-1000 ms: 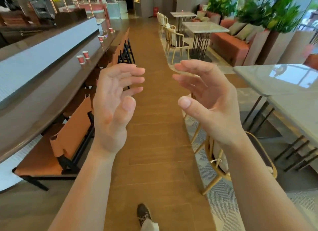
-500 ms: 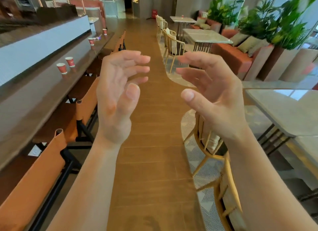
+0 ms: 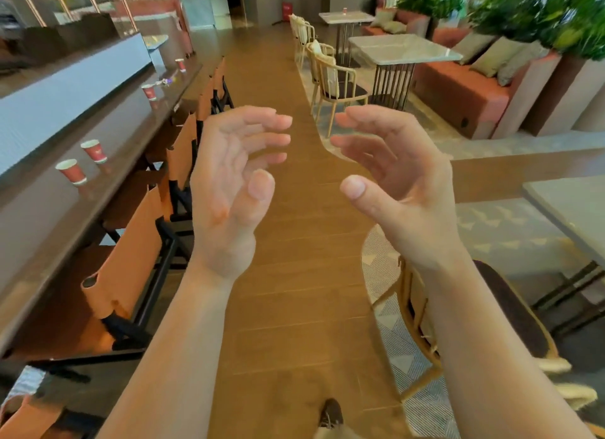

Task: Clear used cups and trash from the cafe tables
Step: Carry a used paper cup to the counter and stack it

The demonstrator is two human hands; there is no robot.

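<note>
Both hands are empty: the left hand [image 3: 229,190] and the right hand [image 3: 399,183] are raised over the aisle with palms facing each other. Their fingers are loosely curved and spread wide, touching nothing and not touching each other. That pose matches a second ago. What has changed is the surroundings, since the person has walked forward along the wooden plank floor [image 3: 294,275]. The nearest red paper cup [image 3: 72,172] and the second red paper cup [image 3: 95,150] just behind it stand on the long dark brown counter [image 3: 49,229] at left, now closer but still well apart from the left hand. Farther along stand a third red cup [image 3: 149,91] and a fourth red cup [image 3: 180,65]. A small purplish scrap [image 3: 165,82] between them is too blurred to name. Nothing seems collected yet, and the near pair looks like the first pick.
</note>
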